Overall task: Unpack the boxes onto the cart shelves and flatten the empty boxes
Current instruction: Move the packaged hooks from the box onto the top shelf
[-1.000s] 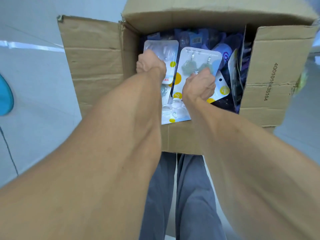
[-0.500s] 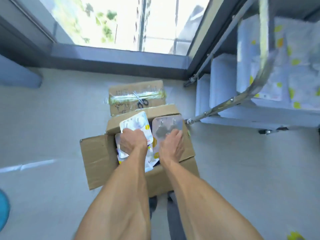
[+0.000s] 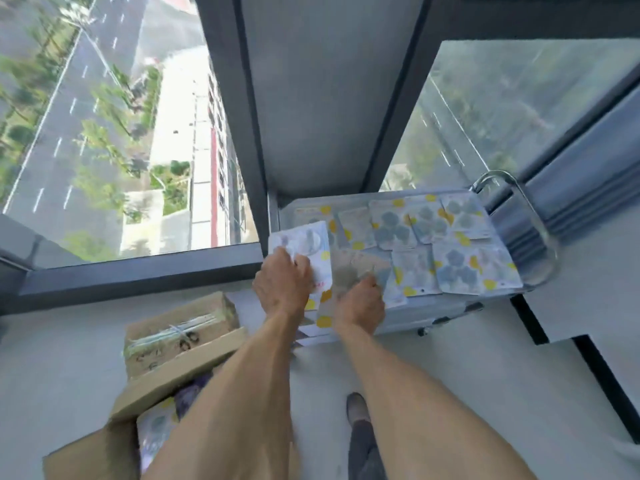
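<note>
My left hand [image 3: 284,284] grips a stack of white blister packs [image 3: 310,242] with yellow dots, held over the near left corner of the cart's top shelf [image 3: 287,206]. My right hand [image 3: 362,301] holds a second pack [image 3: 356,268] right beside it. Several like packs [image 3: 450,251] lie spread across that shelf. The open cardboard box [image 3: 180,368] stands on the floor at lower left, with more packs [image 3: 156,427] inside, partly hidden by my left forearm.
A taped, closed box [image 3: 152,336] with scissors [image 3: 188,339] on top sits behind the open one. Floor-to-ceiling windows and a dark pillar [image 3: 304,98] stand behind the cart. The cart's metal handle [image 3: 530,216] curves at far right. My shoe [image 3: 356,407] is on the floor.
Both hands lifted the packs out of the open box and carried them up and to the right to the cart's top shelf. The view swung from the box to the cart.
</note>
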`<state>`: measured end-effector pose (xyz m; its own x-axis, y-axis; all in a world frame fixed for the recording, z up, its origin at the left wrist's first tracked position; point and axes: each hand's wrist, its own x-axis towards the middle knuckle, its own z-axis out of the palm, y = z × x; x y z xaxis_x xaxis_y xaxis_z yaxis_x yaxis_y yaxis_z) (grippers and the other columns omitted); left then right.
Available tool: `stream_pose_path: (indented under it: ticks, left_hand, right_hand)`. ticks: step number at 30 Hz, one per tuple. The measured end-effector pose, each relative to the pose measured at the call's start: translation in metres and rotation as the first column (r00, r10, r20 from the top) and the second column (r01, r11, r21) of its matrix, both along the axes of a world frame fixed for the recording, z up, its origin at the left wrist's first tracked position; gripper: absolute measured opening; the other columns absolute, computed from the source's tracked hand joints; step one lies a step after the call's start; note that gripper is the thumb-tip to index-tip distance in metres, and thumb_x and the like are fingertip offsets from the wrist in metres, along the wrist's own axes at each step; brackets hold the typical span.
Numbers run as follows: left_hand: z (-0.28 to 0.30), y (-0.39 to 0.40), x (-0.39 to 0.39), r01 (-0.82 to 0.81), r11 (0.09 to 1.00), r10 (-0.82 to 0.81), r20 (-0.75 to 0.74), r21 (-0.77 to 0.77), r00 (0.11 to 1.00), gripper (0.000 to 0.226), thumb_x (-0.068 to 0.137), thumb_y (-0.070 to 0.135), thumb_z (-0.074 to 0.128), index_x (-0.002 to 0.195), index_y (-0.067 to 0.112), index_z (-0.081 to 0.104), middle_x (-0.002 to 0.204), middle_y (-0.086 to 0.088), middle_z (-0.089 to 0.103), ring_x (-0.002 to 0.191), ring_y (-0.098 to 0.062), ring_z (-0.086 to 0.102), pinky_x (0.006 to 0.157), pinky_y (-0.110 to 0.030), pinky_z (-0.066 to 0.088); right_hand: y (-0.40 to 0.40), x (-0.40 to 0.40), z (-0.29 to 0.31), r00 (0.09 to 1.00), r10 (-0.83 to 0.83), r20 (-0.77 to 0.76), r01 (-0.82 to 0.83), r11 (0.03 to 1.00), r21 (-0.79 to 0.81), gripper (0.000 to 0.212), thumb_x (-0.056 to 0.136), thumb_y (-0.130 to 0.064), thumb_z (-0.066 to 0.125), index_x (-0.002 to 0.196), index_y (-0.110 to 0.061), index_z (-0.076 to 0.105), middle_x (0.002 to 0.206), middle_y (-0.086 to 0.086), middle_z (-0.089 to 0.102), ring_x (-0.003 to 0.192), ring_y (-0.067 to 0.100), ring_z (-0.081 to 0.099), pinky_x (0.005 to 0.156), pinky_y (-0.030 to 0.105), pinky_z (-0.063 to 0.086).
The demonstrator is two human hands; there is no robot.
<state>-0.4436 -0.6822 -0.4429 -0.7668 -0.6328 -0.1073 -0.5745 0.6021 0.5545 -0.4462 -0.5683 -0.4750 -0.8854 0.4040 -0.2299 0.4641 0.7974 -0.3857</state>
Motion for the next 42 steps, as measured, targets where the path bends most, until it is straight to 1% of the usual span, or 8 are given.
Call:
stream_pose_path:
  ticks: [7, 11, 18, 23, 30, 33, 38, 42]
  left_hand:
    - [-0.083, 0.152, -0.077, 0.161, 0.985, -0.172, 0.292, 0.061, 0.941, 0.021, 0.095, 0.025, 0.045, 0.093, 0.006, 0.055, 0.097, -0.017, 0.065, 0.093, -0.038, 0.063, 0.069, -0.037, 0.041]
    - [-0.129, 0.195, -0.106, 0.092, 0.991, -0.125, 0.411, 0.099, 0.903, 0.016, 0.098, 0.019, 0.044, 0.1, 0.007, 0.053, 0.106, -0.014, 0.063, 0.1, -0.035, 0.064, 0.069, -0.034, 0.037]
    - [-0.161, 0.192, -0.12, 0.117, 0.993, -0.097, 0.525, -0.006, 0.846, 0.023, 0.1, 0.026, 0.046, 0.112, 0.007, 0.05, 0.107, -0.014, 0.065, 0.099, -0.035, 0.064, 0.068, -0.036, 0.037]
    - [-0.151, 0.185, -0.12, 0.147, 0.989, -0.129, 0.533, 0.01, 0.836, 0.038, 0.098, 0.044, 0.043, 0.114, 0.01, 0.049, 0.101, -0.012, 0.065, 0.094, -0.034, 0.064, 0.065, -0.034, 0.036]
    - [-0.119, 0.148, -0.082, 0.038, 0.998, -0.057, 0.523, 0.046, 0.85, 0.02, 0.096, 0.022, 0.043, 0.106, 0.008, 0.053, 0.101, -0.013, 0.063, 0.092, -0.035, 0.062, 0.07, -0.035, 0.041]
    - [-0.101, 0.097, -0.052, 0.003, 1.0, -0.002, 0.429, -0.001, 0.903, 0.016, 0.093, 0.017, 0.045, 0.098, 0.007, 0.056, 0.096, -0.013, 0.063, 0.083, -0.034, 0.058, 0.065, -0.035, 0.037]
    - [-0.062, 0.001, -0.009, 0.022, 0.993, -0.004, 0.156, -0.115, 0.988, 0.014, 0.093, 0.017, 0.051, 0.098, 0.01, 0.061, 0.094, -0.008, 0.056, 0.079, -0.03, 0.058, 0.066, -0.034, 0.038]
    - [-0.053, -0.073, 0.039, -0.03, 0.99, 0.037, 0.053, -0.136, 0.998, 0.01, 0.093, 0.018, 0.052, 0.099, 0.013, 0.058, 0.096, -0.006, 0.055, 0.074, -0.026, 0.053, 0.065, -0.036, 0.041]
  right_hand:
    - [0.159, -0.115, -0.057, 0.985, 0.11, 0.134, -0.125, 0.986, 0.11, 0.029, 0.096, -0.018, 0.053, 0.124, -0.015, 0.056, 0.116, 0.011, 0.065, 0.11, 0.03, 0.063, 0.084, 0.036, 0.05]
    - [0.199, -0.166, -0.088, 0.976, 0.085, 0.199, -0.11, 0.987, 0.118, 0.023, 0.096, -0.014, 0.055, 0.117, -0.013, 0.062, 0.118, 0.011, 0.065, 0.111, 0.028, 0.063, 0.084, 0.032, 0.05]
    - [0.183, -0.187, -0.119, 0.961, 0.129, 0.246, -0.149, 0.987, 0.065, 0.015, 0.092, -0.01, 0.06, 0.106, -0.011, 0.065, 0.109, 0.009, 0.068, 0.101, 0.026, 0.068, 0.071, 0.03, 0.048]
    - [0.185, -0.194, -0.117, 0.944, 0.151, 0.294, -0.189, 0.977, 0.104, 0.019, 0.096, -0.014, 0.056, 0.115, -0.01, 0.059, 0.115, 0.011, 0.064, 0.106, 0.027, 0.065, 0.077, 0.033, 0.051]
    - [0.167, -0.167, -0.095, 0.912, 0.255, 0.32, -0.303, 0.947, 0.107, 0.019, 0.095, -0.016, 0.051, 0.111, -0.009, 0.059, 0.112, 0.013, 0.063, 0.102, 0.032, 0.065, 0.074, 0.033, 0.047]
    - [0.133, -0.13, -0.086, 0.808, 0.405, 0.428, -0.454, 0.891, 0.013, 0.021, 0.091, -0.016, 0.056, 0.111, -0.01, 0.06, 0.113, 0.012, 0.063, 0.105, 0.032, 0.063, 0.073, 0.031, 0.043]
    - [0.062, -0.047, -0.079, 0.464, 0.556, 0.689, -0.669, 0.73, -0.138, 0.037, 0.09, -0.021, 0.057, 0.126, -0.01, 0.057, 0.131, 0.009, 0.058, 0.118, 0.028, 0.059, 0.091, 0.034, 0.049]
    - [-0.02, 0.033, -0.084, 0.194, 0.549, 0.813, -0.66, 0.686, -0.305, 0.019, 0.094, -0.026, 0.059, 0.083, -0.01, 0.059, 0.123, 0.01, 0.068, 0.09, 0.023, 0.063, 0.081, 0.031, 0.051]
